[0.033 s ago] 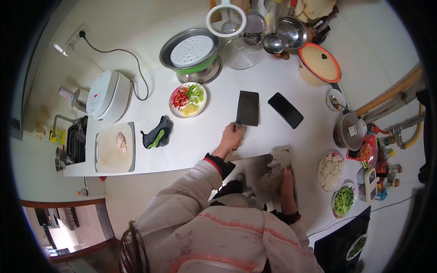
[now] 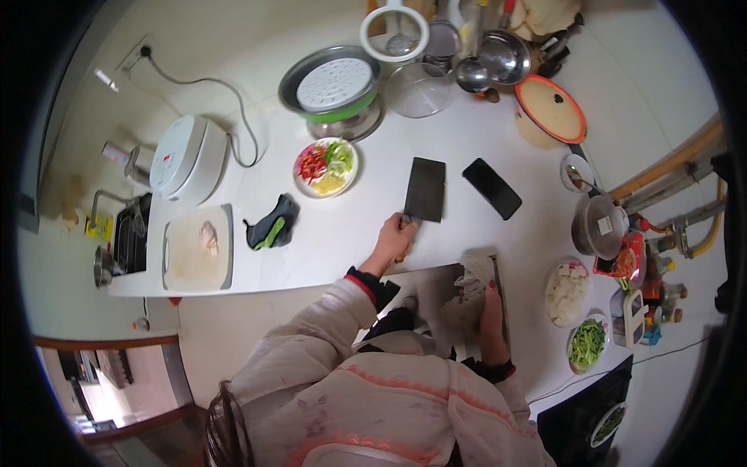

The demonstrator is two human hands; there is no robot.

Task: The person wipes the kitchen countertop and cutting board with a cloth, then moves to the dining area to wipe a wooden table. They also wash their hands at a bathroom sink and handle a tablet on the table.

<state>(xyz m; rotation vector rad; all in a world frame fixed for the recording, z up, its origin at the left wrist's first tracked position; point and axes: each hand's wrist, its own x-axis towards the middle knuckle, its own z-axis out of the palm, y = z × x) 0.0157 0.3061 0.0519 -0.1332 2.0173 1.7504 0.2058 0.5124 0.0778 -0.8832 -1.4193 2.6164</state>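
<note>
My left hand [image 2: 395,243] is closed around the handle of a dark, broad-bladed cleaver [image 2: 425,187], whose blade lies on or just over the white counter. At the counter's front edge, my right hand [image 2: 490,317] is closed on a crumpled whitish cloth [image 2: 469,286] beside a grey metal surface below; its fingertips are partly hidden. A black phone [image 2: 492,189] lies right of the cleaver, and a plate of chopped red, green and yellow pieces [image 2: 324,165] sits to its upper left.
Left are a rice cooker [image 2: 187,159], black-green glove-like item [image 2: 272,222], board with pale meat [image 2: 194,249] and sink [image 2: 132,233]. Behind stand bowls [image 2: 331,86] and utensils. Right are plates of white food [image 2: 567,292] and greens [image 2: 587,345], pots, bottles and a black cooktop [image 2: 583,412].
The view has shifted very slightly. Both hands keep their grips, with no clear movement of the objects.
</note>
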